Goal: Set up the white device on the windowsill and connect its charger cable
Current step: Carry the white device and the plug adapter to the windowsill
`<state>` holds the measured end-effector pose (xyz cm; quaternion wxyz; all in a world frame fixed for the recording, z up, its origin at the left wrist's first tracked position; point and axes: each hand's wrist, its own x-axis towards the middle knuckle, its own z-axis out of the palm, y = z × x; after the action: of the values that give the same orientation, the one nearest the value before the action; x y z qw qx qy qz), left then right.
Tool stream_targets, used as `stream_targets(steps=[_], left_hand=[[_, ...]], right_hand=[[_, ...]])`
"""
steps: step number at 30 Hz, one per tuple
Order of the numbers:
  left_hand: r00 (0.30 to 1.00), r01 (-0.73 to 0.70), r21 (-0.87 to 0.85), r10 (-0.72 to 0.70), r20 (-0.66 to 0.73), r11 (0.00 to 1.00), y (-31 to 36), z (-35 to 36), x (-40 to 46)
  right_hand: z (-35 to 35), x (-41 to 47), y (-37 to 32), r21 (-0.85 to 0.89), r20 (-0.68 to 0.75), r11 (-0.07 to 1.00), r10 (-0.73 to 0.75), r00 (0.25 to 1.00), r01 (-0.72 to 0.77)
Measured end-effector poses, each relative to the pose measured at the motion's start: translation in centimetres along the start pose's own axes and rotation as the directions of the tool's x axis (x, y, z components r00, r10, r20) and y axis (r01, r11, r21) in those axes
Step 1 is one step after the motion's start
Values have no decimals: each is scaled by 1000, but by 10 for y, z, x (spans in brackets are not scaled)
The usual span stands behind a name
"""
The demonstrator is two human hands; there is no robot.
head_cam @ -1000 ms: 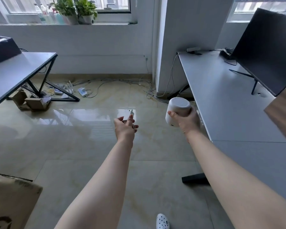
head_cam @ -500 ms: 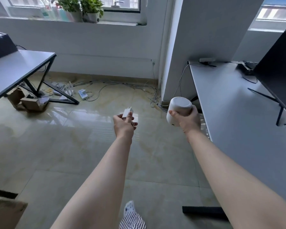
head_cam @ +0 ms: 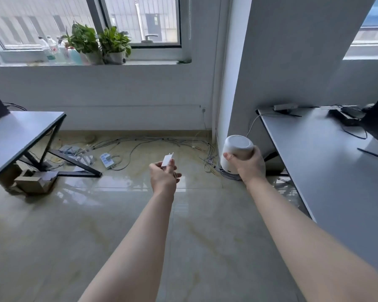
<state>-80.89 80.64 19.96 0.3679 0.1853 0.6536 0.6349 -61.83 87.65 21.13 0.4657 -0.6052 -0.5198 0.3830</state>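
My right hand grips a white cylindrical device, held out over the floor beside the right desk. A small white charger plug with two prongs pointing up is pinched in my left hand; its cable is mostly hidden in the fist. The windowsill runs along the far wall, above and ahead of both hands, with bare ledge to the right of the plants.
Two potted plants and several bottles stand on the sill's left part. A grey desk with a monitor is on the right, another desk on the left. Tangled cables and a power strip lie on the floor below the window. A wall pillar stands right.
The view has lifted and moved closer to the window wall; the windowsill now shows fully. Both hands keep their holds and have moved forward with me.
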Motion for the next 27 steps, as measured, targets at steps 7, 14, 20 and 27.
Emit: stream_targets(steps=[7, 14, 20, 27], left_hand=[[999, 43, 23, -43, 11, 999, 7, 18, 85], [998, 56, 53, -54, -40, 997, 13, 42, 181], [998, 36, 58, -33, -50, 998, 38, 89, 269], [998, 26, 53, -23, -63, 998, 62, 134, 362]], right_hand=[[66, 64, -9, -2, 38, 1000, 27, 999, -26], [122, 146, -9, -37, 76, 998, 56, 996, -53], [170, 240, -21, 2, 111, 999, 47, 993, -48], [223, 337, -38, 3, 138, 999, 40, 990, -41]])
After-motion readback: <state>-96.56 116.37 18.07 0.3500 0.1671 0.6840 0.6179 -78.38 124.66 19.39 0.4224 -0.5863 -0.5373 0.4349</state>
